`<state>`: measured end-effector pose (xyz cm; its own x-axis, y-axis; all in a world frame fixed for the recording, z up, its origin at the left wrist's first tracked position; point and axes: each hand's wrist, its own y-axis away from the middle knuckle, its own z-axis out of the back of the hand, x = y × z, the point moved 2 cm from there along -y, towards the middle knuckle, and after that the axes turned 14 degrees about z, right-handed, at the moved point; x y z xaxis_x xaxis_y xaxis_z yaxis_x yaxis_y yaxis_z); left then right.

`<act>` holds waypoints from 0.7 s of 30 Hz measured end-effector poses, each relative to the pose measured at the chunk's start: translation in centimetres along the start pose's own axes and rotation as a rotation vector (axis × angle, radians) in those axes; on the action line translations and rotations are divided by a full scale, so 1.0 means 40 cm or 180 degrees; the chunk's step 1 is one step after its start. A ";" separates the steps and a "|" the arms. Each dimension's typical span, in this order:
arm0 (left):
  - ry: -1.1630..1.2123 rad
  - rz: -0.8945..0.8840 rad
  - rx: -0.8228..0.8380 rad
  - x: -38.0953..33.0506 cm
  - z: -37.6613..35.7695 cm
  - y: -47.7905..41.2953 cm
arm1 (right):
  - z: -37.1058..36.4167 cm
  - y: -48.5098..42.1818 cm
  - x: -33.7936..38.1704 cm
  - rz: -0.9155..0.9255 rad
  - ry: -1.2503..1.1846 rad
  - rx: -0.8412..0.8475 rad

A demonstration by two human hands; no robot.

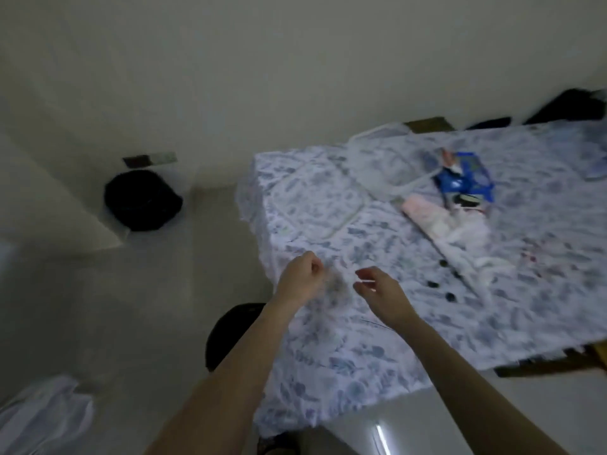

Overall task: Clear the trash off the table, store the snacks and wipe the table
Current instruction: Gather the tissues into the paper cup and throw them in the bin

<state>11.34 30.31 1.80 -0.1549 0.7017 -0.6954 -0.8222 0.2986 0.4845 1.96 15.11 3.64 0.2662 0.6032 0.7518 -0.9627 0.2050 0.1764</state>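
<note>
Over near-left corner of table [361, 372], my left hand [303, 274] clenched on blurred scrap [335, 284], probably trash for black bin [141, 200] on floor, far left. My right hand [377, 290] half curled beside scrap; whether gripping, cannot tell. Blue snack packet [463, 178] lies far right, beside clear container [381, 165].

Both bare forearms reached forward, with the hands near each other but apart. The left hand [303, 274] was curled into a loose fist. The right hand [381, 292] had its fingers half curled toward the left one. Blur hid whether either pinched anything.
</note>
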 end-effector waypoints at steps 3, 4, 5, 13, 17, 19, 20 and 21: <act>-0.0416 -0.0301 0.0261 -0.089 -0.109 0.025 | 0.099 0.097 -0.091 -0.0203 0.0047 -0.0179; -0.0522 -0.0399 0.0348 -0.115 -0.143 0.036 | 0.130 0.121 -0.117 -0.0245 0.0037 -0.0260; -0.0635 -0.0488 0.0424 -0.138 -0.177 0.045 | 0.161 0.139 -0.141 -0.0292 0.0009 -0.0340; -0.1165 -0.0575 0.0495 -0.244 -0.391 0.023 | 0.369 0.150 -0.334 -0.0232 -0.0061 -0.0578; -0.1046 -0.0279 0.0259 -0.296 -0.470 -0.022 | 0.459 0.115 -0.454 -0.0152 -0.0023 -0.0377; -0.0996 -0.0134 0.0212 -0.320 -0.512 -0.039 | 0.496 0.102 -0.515 -0.0080 0.0017 -0.0213; -0.0980 -0.0077 0.0169 -0.329 -0.532 -0.048 | 0.513 0.097 -0.542 -0.0039 0.0036 -0.0128; -0.0930 -0.0007 0.0130 -0.338 -0.550 -0.057 | 0.530 0.090 -0.567 -0.0013 0.0058 -0.0057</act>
<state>3.25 5.91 -1.57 0.0159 0.8558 -0.5171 -0.7987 0.3220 0.5083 -8.55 -14.18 0.71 0.2711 0.6162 0.7395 -0.9607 0.2212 0.1679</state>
